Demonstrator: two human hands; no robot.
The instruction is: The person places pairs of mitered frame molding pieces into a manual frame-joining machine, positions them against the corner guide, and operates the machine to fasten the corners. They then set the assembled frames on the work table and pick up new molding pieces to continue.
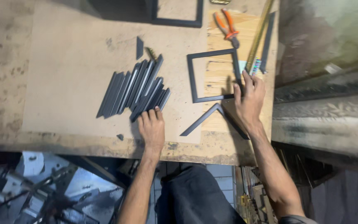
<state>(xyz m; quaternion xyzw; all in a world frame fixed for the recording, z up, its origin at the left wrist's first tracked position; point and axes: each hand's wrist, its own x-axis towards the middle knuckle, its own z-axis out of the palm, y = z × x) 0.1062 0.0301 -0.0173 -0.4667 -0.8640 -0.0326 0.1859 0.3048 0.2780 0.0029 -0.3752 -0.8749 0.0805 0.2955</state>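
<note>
My left hand (pixel 152 126) lies flat on the workbench, its fingertips touching the near end of a row of dark grey mitred frame strips (pixel 135 89). Over at the right, my right hand (pixel 249 97) rests on the lower right corner of a small black rectangular frame (pixel 193 76), fingers spread along its right side. Just below that frame lies an L-shaped joined corner piece (pixel 206 117), between my two hands.
Orange-handled pliers (pixel 227 27) lie at the back right beside a long yellow ruler (pixel 259 33) and a dark strip (pixel 268 35). Another black frame (pixel 177 20) sits at the far edge. A short loose offcut (pixel 139 47) lies behind the strips. Metal clutter lies below the bench.
</note>
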